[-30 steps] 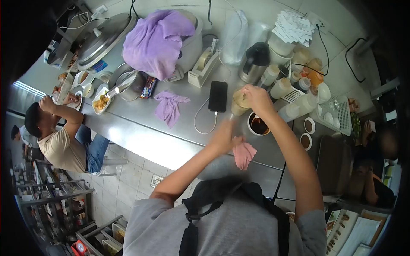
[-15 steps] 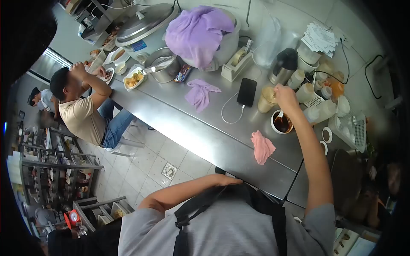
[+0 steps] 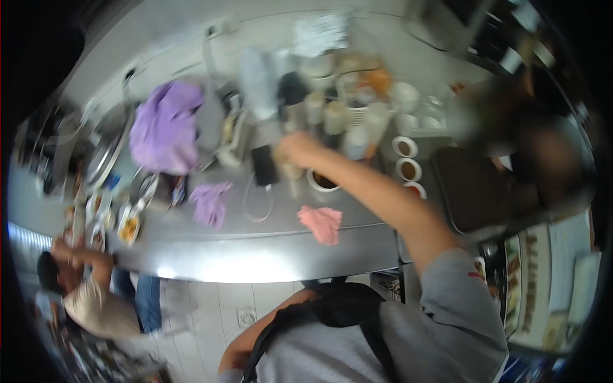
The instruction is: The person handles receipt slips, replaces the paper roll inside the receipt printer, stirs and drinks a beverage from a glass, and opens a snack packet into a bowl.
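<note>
My right hand (image 3: 300, 149) is closed at the top of a cup of beige liquid (image 3: 289, 167); blur hides what the fingers grip. Just right of the cup, under my forearm, sits a white bowl of dark sauce (image 3: 324, 181). A black phone (image 3: 263, 166) with a white cable lies left of the cup. Nearer the counter's front edge is a crumpled pink cloth (image 3: 322, 223). My left forearm reaches to the black apron at my waist, where the fingers of my left hand (image 3: 308, 296) are hidden.
Squeeze bottles (image 3: 336, 117) and a basket stand behind the bowl. Small sauce bowls (image 3: 408, 169) are to the right. On the left are purple cloths (image 3: 209, 203), a pot and a food dish (image 3: 129, 228). A seated person (image 3: 99, 300) is far left; another person is at right, blurred.
My view has swung right, so the counter items appear farther left. My left hand left the cup area for my waist, now mostly hidden. My right hand has stayed at the cup.
</note>
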{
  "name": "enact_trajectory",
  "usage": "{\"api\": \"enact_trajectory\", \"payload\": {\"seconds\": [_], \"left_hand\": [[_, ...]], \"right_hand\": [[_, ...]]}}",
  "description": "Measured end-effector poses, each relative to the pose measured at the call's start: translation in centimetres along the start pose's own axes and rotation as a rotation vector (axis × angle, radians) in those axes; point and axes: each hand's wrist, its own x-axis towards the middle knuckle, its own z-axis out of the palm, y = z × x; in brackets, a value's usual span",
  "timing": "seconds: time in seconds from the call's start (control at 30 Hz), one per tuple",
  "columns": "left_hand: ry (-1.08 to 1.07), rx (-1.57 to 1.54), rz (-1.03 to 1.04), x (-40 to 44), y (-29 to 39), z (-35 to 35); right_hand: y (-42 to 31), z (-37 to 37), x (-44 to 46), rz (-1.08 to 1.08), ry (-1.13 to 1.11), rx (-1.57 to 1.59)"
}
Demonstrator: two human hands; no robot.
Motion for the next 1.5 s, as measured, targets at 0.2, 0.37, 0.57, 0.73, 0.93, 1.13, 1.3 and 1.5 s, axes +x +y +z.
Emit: {"api": "enact_trajectory", "payload": {"seconds": [0.2,0.37,0.57,0.73,0.93,1.13,1.3,1.5], "left_hand": [[0.034,0.239,0.115,-3.2,5.9,-1.1],[0.045,0.337,0.243,-7.4,12.7,-0.7],[0.035,0.353,0.354,-9.1,16.3,0.8],[0.014,0.338,0.421,-9.0,17.5,1.5],[-0.009,0.286,0.527,-8.5,18.3,2.7],[0.011,0.223,0.612,-7.5,16.2,3.1],[0.356,0.092,0.618,-8.5,12.7,1.3],[0.843,-0.026,0.579,-3.1,2.2,-5.1]], "right_hand": [[0.2,0.6,-0.1,0.240,0.215,0.052],[-0.5,-0.3,-1.1,0.283,0.107,0.080],[1.0,0.4,-0.2,0.171,0.167,0.061],[0.3,-1.5,-1.1,0.272,0.056,0.046],[0.9,-2.6,-1.3,0.080,0.077,0.399],[1.6,0.0,-1.6,0.101,0.195,0.227],[0.7,0.5,-0.3,0.166,0.125,0.293],[1.0,0.7,-0.5,0.197,0.223,0.255]]}}
